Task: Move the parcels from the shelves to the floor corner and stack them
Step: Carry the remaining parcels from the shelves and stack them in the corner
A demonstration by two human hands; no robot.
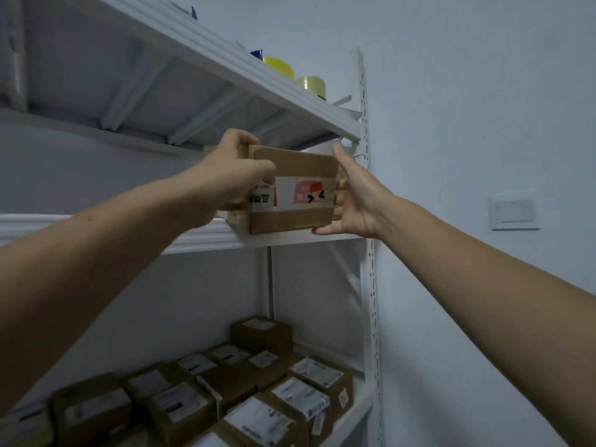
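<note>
Both bare arms reach up to a white metal shelving rack (367, 253) set against a pale wall. A brown cardboard parcel (290, 162), wrapped by a white band printed with a pink and red cartoon, is at the right end of the middle shelf (209, 237). Its lower edge is level with the shelf's front lip, and it is not clear whether it rests there or is just raised. The left hand (232, 172) grasps the parcel's upper left corner, its fingers curled round the edge. The right hand (354, 198) clasps the right side, with the forefinger laid up along the edge, the other fingers bent round it and the thumb under the bottom right corner. Just behind the left hand a second, paler taped package (233, 217) shows only in part. On the top shelf (258, 82) a bright yellow roll of tape (279, 67) stands beside a pale yellowish roll of tape (312, 87), with something blue (258, 54) just past them. The lower shelf (361, 404) holds many small brown cardboard boxes with white labels (180, 408), packed close together, one stacked higher at the back. A white wall switch (515, 209) sits on the wall to the right, well apart from the rack.
</note>
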